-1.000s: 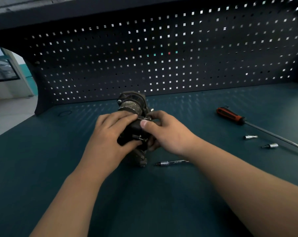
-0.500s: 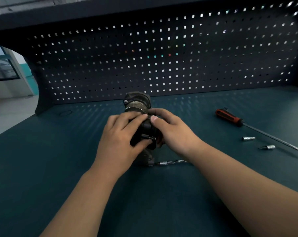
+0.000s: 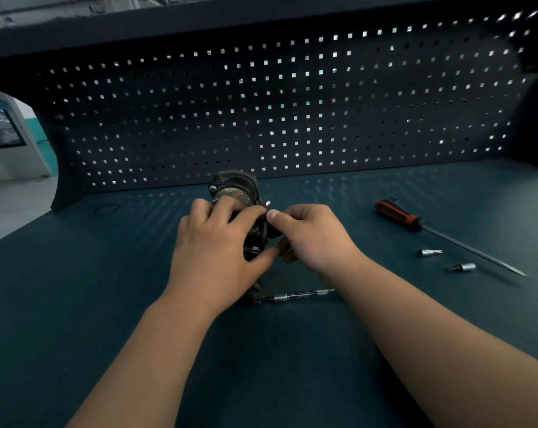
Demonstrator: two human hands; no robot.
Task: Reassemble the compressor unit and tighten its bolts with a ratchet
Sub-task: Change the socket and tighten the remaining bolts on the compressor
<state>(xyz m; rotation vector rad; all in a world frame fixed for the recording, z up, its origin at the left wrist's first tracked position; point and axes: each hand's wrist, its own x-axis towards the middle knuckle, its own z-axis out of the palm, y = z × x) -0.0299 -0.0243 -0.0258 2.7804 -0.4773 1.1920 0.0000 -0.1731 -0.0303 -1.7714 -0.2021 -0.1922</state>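
In the middle of the counter [image 3: 76, 304], nearer its back edge than its front, the compressor unit [image 3: 235, 193] stands upright with a hand on each side. The left hand [image 3: 212, 251] has its fingers curled over the top and left of the body, thumb pressed low on the near face. The right hand [image 3: 311, 239] has its fingers clamped round the right flank, thumb tip up high, just beside a small silvery bolt end [image 3: 267, 203]. A threaded bolt [image 3: 253, 250] peeks out by the left thumb.

Here's the danger, as I read it: that threaded bolt looks barely started. If the housing parts shift under the grip, it could go in crooked and bind, or drop out and roll off across the counter. The unit is tall on a small foot, so an uneven squeeze could tip it onto the slim silvery tool [image 3: 301, 295] lying just at its base on the front side. Fingers so close to the joint could also get nipped as the parts close.

Plenty is hidden. Both hands cover the seam, so I cannot tell whether the parts sit flush or how many bolts are in. The right fingertips disappear behind the housing, and whether they also pinch a bolt is unclear. The base is masked by the left wrist. That slim tool could be a ratchet or only an extension. Toward the right edge lie a screwdriver [image 3: 397, 215] and 2 sockets [image 3: 429, 252], their sizes unreadable.
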